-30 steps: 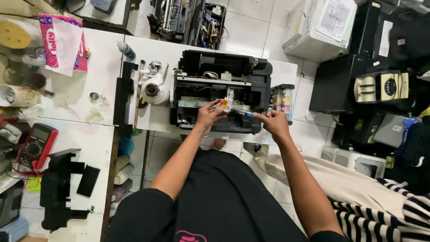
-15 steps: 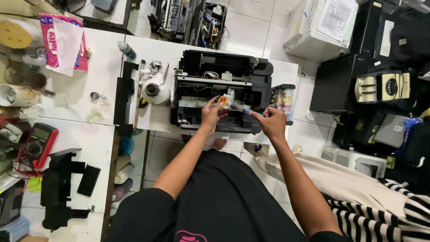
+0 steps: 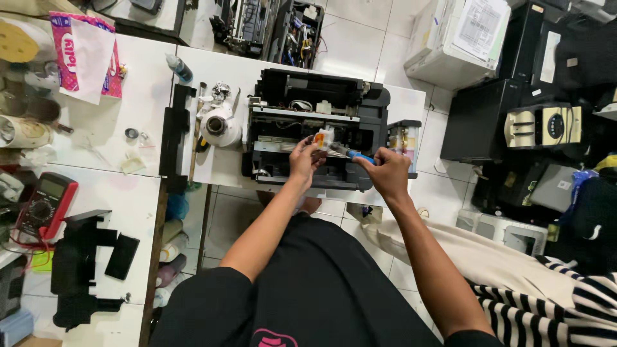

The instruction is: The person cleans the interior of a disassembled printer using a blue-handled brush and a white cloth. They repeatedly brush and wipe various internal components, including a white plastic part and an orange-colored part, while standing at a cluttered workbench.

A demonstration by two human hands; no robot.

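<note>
- Since a second ago, both hands sit closer together over the opened printer (image 3: 321, 128) on the white worktop (image 3: 116, 135).
- Left hand (image 3: 303, 159) fingers pinch a small white-and-orange part (image 3: 322, 139).
- Right hand (image 3: 389, 172) fingers grip a blue-handled screwdriver (image 3: 355, 155).

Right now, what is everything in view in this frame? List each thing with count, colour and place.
opened printer: one, black, centre of the white table
small cartridge part: one, white and orange, in the left hand
screwdriver: one, blue handle, in the right hand
ink tank unit: one, black, at the printer's right side
multimeter: one, red, left bench
tape roll: one, white, left of the printer
boxed printer: one, white, floor top right
left hand: fingers pinching the cartridge part
right hand: closed round the screwdriver
</note>
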